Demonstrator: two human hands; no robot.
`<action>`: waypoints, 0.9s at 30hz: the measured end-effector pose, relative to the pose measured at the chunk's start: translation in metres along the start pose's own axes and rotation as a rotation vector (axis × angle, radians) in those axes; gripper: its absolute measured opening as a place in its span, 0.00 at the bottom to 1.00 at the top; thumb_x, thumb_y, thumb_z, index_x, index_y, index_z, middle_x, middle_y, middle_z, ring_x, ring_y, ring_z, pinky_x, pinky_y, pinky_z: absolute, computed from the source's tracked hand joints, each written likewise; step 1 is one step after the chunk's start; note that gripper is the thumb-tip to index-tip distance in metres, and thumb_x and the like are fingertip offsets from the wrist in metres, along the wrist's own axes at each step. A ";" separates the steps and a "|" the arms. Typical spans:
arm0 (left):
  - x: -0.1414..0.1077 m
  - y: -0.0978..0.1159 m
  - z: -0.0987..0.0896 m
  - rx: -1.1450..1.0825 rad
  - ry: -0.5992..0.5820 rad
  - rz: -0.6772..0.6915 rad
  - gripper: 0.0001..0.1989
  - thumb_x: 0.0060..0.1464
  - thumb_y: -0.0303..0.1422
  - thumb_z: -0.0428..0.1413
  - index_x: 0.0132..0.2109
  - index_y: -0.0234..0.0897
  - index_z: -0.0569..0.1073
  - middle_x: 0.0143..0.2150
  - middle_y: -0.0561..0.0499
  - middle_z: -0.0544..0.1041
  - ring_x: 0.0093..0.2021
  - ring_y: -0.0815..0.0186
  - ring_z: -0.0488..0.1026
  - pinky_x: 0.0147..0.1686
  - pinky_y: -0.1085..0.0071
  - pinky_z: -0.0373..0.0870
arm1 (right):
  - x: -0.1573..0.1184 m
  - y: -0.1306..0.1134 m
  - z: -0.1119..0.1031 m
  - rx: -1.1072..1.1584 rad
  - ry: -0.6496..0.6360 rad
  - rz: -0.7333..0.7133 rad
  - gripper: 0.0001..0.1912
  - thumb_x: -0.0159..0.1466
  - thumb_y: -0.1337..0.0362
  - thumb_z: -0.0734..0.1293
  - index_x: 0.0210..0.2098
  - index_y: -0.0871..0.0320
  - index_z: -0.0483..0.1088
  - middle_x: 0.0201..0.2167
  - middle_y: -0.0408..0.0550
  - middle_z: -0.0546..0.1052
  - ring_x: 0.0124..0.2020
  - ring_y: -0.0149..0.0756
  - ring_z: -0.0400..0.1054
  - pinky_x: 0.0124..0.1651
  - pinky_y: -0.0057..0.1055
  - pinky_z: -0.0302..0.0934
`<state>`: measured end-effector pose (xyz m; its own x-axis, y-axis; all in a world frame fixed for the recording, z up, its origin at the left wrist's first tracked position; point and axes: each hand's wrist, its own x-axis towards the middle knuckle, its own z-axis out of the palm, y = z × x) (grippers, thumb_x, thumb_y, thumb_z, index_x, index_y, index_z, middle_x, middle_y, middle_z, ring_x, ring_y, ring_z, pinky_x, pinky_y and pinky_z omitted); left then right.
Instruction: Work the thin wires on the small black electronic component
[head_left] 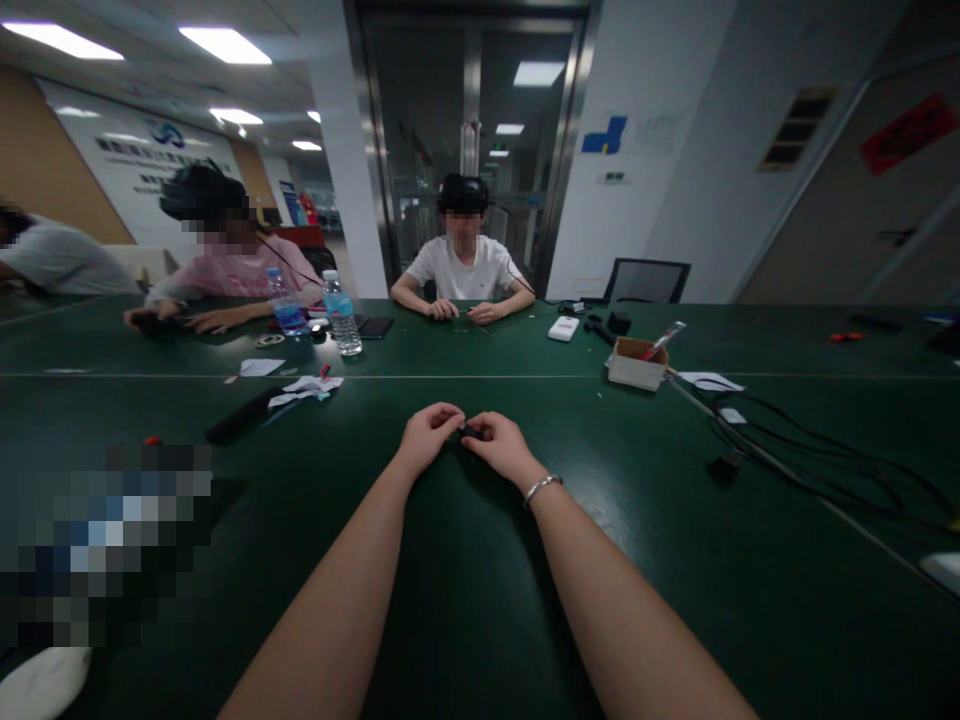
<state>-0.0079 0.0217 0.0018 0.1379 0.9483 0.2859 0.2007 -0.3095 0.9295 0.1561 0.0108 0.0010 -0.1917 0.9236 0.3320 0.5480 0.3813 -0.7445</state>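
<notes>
Both my hands meet over the dark green table (480,560), straight ahead of me. My right hand (501,440), with a silver bracelet at the wrist, is closed around a small dark object (472,431) whose kind I cannot make out. Thumb and fingers of my left hand (433,432) pinch together right beside it, at its left end. Whatever the left fingertips grip is too small to name.
Water bottles (343,315) and paper scraps (306,389) lie left of centre, near a black rod-like object (244,413). On the right stand a small box (636,364) and black cables (832,450). People in headsets sit across the table, including one in a white shirt (466,265).
</notes>
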 end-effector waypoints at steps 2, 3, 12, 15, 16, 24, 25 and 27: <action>-0.001 0.002 0.003 0.161 0.070 -0.013 0.16 0.47 0.46 0.57 0.33 0.35 0.74 0.27 0.52 0.75 0.28 0.68 0.69 0.28 0.73 0.62 | -0.001 -0.002 0.000 -0.027 0.004 -0.030 0.09 0.52 0.66 0.71 0.33 0.59 0.72 0.30 0.43 0.71 0.27 0.29 0.61 0.32 0.27 0.56; -0.002 0.004 0.003 0.243 0.100 -0.023 0.17 0.48 0.47 0.56 0.31 0.36 0.73 0.25 0.53 0.73 0.26 0.69 0.68 0.27 0.73 0.61 | -0.001 -0.004 0.000 -0.042 0.004 -0.049 0.09 0.52 0.66 0.71 0.32 0.59 0.72 0.29 0.43 0.70 0.27 0.29 0.61 0.32 0.27 0.56; -0.014 0.030 0.004 0.832 0.145 -0.143 0.26 0.57 0.51 0.41 0.26 0.40 0.72 0.26 0.49 0.75 0.28 0.63 0.69 0.27 0.70 0.55 | -0.009 -0.021 -0.001 -0.197 -0.038 -0.166 0.07 0.53 0.68 0.71 0.32 0.58 0.69 0.33 0.44 0.69 0.33 0.31 0.63 0.36 0.28 0.56; -0.015 0.032 0.004 0.865 0.143 -0.179 0.29 0.58 0.52 0.38 0.27 0.40 0.74 0.28 0.47 0.76 0.29 0.62 0.70 0.28 0.70 0.56 | -0.010 -0.024 -0.001 -0.213 -0.050 -0.172 0.08 0.54 0.69 0.70 0.32 0.58 0.69 0.33 0.43 0.68 0.33 0.30 0.63 0.36 0.28 0.56; -0.015 0.032 0.004 0.857 0.147 -0.179 0.29 0.58 0.53 0.37 0.27 0.40 0.74 0.29 0.47 0.76 0.29 0.62 0.70 0.29 0.69 0.57 | -0.010 -0.024 0.000 -0.208 -0.047 -0.172 0.08 0.54 0.69 0.70 0.33 0.58 0.69 0.33 0.43 0.68 0.33 0.30 0.63 0.37 0.28 0.57; -0.011 0.018 0.003 0.420 0.168 -0.054 0.22 0.57 0.50 0.45 0.32 0.40 0.76 0.31 0.46 0.74 0.36 0.58 0.72 0.36 0.66 0.64 | -0.005 -0.009 0.000 -0.069 -0.003 -0.084 0.08 0.52 0.66 0.71 0.32 0.58 0.71 0.32 0.44 0.72 0.32 0.31 0.64 0.36 0.29 0.58; -0.010 0.016 0.002 0.324 0.171 -0.011 0.18 0.56 0.47 0.47 0.37 0.41 0.76 0.36 0.46 0.75 0.39 0.59 0.72 0.38 0.66 0.65 | -0.004 -0.007 0.000 -0.056 -0.001 -0.069 0.08 0.52 0.65 0.72 0.32 0.58 0.72 0.32 0.44 0.73 0.32 0.32 0.64 0.36 0.29 0.59; -0.007 0.013 0.001 0.128 0.131 0.044 0.15 0.54 0.40 0.52 0.47 0.42 0.73 0.47 0.46 0.73 0.44 0.61 0.71 0.41 0.67 0.67 | -0.003 -0.005 -0.001 -0.032 0.000 -0.043 0.08 0.52 0.64 0.71 0.33 0.58 0.73 0.32 0.45 0.74 0.33 0.33 0.66 0.38 0.30 0.60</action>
<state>-0.0054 0.0110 0.0118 0.0239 0.9321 0.3613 0.3198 -0.3496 0.8807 0.1544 0.0063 0.0042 -0.2154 0.9063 0.3636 0.5651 0.4193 -0.7105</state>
